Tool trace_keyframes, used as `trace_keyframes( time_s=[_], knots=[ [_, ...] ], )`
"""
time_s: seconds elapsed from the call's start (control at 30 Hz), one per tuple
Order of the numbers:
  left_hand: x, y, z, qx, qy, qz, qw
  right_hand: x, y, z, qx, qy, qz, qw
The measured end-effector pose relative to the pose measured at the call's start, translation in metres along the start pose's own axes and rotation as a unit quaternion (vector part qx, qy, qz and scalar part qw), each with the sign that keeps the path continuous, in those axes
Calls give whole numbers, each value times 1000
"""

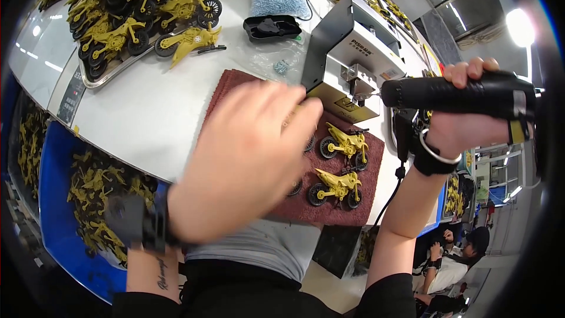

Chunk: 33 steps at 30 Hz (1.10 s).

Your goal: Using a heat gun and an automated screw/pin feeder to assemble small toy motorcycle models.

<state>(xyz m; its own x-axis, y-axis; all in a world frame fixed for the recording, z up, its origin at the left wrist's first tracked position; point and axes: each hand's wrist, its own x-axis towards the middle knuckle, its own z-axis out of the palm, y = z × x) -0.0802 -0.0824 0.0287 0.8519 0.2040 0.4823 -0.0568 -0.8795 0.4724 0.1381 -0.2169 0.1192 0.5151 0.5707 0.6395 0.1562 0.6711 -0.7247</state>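
My right hand (471, 70) is wrapped round a black electric screwdriver (465, 90). The driver lies nearly level, its tip at the small metal block (360, 82) on the front of a grey screw feeder (368, 53). Over the brown cloth (371, 200) hovers my left hand (247, 147), smeared by motion. Something yellowish shows between its thumb and fingers, too blurred to name. Beside that hand, two yellow toy motorcycles with black wheels rest on the cloth, an upper motorcycle (347, 143) and a lower motorcycle (336, 185). Black wheels of others peek out from behind my left hand.
Yellow toy motorcycles (126, 35) are heaped on a tray at the far left. A bag of small screws (276, 0) and a black dish (272, 27) stand behind the cloth. Below left, a blue bin (56, 200) holds yellow parts. A co-worker (453, 259) sits at right.
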Motion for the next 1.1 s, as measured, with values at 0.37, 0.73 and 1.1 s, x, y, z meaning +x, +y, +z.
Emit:
trace_keyframes(
  time_s=[0.37, 0.73, 1.1],
  knots=[
    [53, -93, 48, -11, -214, 176, 961, -7, 35, -6, -60, 24, 26, 998],
    [41, -103, 61, -64, -155, 169, 971, -29, 71, 43, 66, -94, 121, 986],
    [42, -106, 59, -121, -158, 118, 973, -36, 83, 56, 34, -114, 155, 981]
  ],
)
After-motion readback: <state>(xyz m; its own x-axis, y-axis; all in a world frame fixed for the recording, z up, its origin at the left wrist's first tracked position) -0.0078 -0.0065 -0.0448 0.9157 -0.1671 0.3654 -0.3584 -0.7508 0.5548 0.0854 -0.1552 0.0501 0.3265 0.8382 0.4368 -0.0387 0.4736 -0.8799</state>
